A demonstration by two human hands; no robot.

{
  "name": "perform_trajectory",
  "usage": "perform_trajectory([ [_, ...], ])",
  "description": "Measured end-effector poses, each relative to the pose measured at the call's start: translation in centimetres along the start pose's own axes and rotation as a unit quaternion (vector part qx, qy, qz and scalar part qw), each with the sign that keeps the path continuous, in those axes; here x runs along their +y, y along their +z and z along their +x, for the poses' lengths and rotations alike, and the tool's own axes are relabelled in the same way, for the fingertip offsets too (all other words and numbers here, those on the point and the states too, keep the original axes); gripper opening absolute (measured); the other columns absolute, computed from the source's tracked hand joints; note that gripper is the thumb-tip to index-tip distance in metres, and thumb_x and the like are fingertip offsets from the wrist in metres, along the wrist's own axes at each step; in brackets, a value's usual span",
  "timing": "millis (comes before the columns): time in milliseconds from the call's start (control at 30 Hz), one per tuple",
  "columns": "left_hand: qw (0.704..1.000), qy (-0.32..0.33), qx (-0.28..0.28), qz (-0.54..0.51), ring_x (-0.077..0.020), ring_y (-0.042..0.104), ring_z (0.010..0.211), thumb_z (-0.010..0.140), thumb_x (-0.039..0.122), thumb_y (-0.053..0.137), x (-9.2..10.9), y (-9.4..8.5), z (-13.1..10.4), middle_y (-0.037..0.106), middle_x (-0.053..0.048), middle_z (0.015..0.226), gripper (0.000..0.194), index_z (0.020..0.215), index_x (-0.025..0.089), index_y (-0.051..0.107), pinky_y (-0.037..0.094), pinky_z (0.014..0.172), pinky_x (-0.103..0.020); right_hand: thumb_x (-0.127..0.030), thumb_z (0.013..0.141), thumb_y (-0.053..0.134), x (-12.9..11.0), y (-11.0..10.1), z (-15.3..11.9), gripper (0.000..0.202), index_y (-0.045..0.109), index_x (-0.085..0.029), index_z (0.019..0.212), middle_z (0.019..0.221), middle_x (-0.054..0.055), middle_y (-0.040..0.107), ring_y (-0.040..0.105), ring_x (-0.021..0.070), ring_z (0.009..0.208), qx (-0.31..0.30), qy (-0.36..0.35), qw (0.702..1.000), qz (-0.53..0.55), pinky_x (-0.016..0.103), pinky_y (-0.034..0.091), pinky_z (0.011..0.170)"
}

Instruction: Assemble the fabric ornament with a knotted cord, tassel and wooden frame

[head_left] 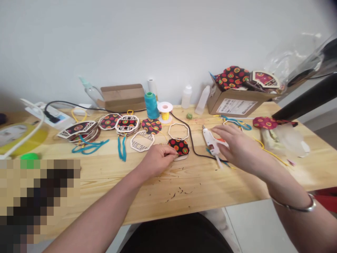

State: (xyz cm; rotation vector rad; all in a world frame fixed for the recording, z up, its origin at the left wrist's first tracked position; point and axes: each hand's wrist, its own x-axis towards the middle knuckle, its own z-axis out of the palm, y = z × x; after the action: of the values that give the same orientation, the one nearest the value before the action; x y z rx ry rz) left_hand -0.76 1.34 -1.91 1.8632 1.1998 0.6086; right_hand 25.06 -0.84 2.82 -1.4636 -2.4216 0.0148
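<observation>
My left hand is closed, thumb and fingertips pinching the near-left edge of a black patterned fabric piece. That fabric lies over a pale plate whose rim shows at its lower edge. My right hand hovers at a white hot glue gun, its fingers apart; whether they touch the gun cannot be made out. The glue gun's nozzle points away from me, and a glue stick sticks out of its rear. A thin wooden outline frame and a lattice frame lie beside the fabric piece.
Behind stand a teal thread cone, a yellow thread spool and plastic bottles. Tasselled ornaments lie left. A packed cardboard box stands at the back right. A black cable crosses the wooden table.
</observation>
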Motion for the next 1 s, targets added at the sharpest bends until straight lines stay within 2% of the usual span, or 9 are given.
perform_trajectory([
  [33,1.000,0.003,-0.003,-0.001,-0.0165,0.065,0.079,0.077,0.022,0.058,0.0,0.0,0.0,0.073,-0.001,0.081,0.015,0.075,0.019,0.073,0.048,0.074,-0.025,-0.015,0.085,0.048,-1.2,0.1,0.4,0.025,0.058,-0.016,0.108,0.108,0.011,0.060,0.052,0.0228,0.099,0.041,-0.022,0.998,0.039,0.038,0.042,0.084],
  [67,1.000,0.007,-0.006,-0.002,-0.0162,0.065,0.079,0.077,0.021,0.058,0.1,-0.1,0.0,0.073,-0.001,0.081,0.015,0.076,0.019,0.073,0.047,0.074,-0.025,-0.015,0.087,0.047,-2.4,0.4,0.9,0.019,0.061,-0.018,0.100,0.100,0.008,0.063,0.052,0.0209,0.094,0.054,-0.047,0.995,0.065,0.036,0.042,0.081],
  [167,1.000,0.011,-0.010,-0.007,-0.0159,0.065,0.080,0.078,0.020,0.058,0.3,-0.2,-0.1,0.074,0.000,0.082,0.016,0.078,0.020,0.074,0.047,0.075,-0.025,-0.012,0.087,0.048,-5.3,2.1,2.3,0.019,0.063,-0.018,0.078,0.077,0.005,0.062,0.047,0.0191,0.082,0.017,-0.118,0.992,0.046,0.034,0.038,0.071],
  [233,1.000,0.012,-0.014,-0.015,-0.0155,0.065,0.081,0.078,0.019,0.058,0.4,-0.2,-0.1,0.074,0.001,0.085,0.017,0.082,0.021,0.074,0.046,0.075,-0.024,-0.012,0.087,0.049,-6.1,3.5,2.9,0.017,0.062,-0.017,0.078,0.076,0.005,0.060,0.045,0.0202,0.084,0.017,-0.150,0.988,0.002,0.035,0.035,0.070],
  [333,0.999,0.014,-0.018,-0.024,-0.0151,0.065,0.080,0.078,0.017,0.057,0.5,-0.2,-0.1,0.074,0.001,0.086,0.018,0.084,0.022,0.074,0.047,0.075,-0.024,-0.014,0.087,0.052,-6.0,5.2,3.0,0.012,0.062,-0.015,0.081,0.076,0.006,0.060,0.045,0.0215,0.088,0.034,-0.167,0.985,-0.034,0.036,0.032,0.071],
  [433,0.999,0.015,-0.015,-0.025,-0.0151,0.065,0.080,0.078,0.018,0.058,0.5,-0.2,-0.1,0.074,0.001,0.085,0.017,0.083,0.022,0.074,0.047,0.075,-0.024,-0.016,0.089,0.051,-5.6,5.9,2.6,0.013,0.062,-0.015,0.083,0.076,0.005,0.060,0.045,0.0216,0.090,0.054,-0.172,0.983,-0.031,0.037,0.031,0.074],
  [633,1.000,0.011,-0.013,-0.015,-0.0143,0.065,0.079,0.077,0.015,0.058,0.4,-0.3,-0.2,0.074,0.001,0.083,0.017,0.079,0.021,0.074,0.047,0.074,-0.022,-0.014,0.087,0.053,-5.8,6.1,2.5,0.011,0.063,-0.013,0.082,0.073,0.004,0.059,0.044,0.0213,0.089,0.065,-0.190,0.979,-0.043,0.036,0.032,0.075],
  [867,1.000,0.011,-0.013,0.004,-0.0147,0.065,0.079,0.077,0.016,0.056,0.3,-0.3,-0.1,0.074,0.002,0.083,0.018,0.078,0.022,0.074,0.047,0.074,-0.023,-0.012,0.088,0.048,-5.8,6.3,2.7,0.019,0.059,-0.014,0.072,0.070,0.005,0.057,0.042,0.0193,0.082,0.071,-0.200,0.976,-0.055,0.035,0.031,0.073],
  [1000,1.000,0.007,-0.018,-0.001,-0.0155,0.065,0.080,0.077,0.018,0.057,0.4,-0.3,-0.1,0.074,0.002,0.085,0.018,0.080,0.023,0.074,0.047,0.074,-0.024,-0.012,0.088,0.047,-5.6,6.3,2.7,0.018,0.059,-0.014,0.074,0.071,0.004,0.057,0.042,0.0196,0.084,0.063,-0.198,0.978,-0.034,0.035,0.030,0.074],
])
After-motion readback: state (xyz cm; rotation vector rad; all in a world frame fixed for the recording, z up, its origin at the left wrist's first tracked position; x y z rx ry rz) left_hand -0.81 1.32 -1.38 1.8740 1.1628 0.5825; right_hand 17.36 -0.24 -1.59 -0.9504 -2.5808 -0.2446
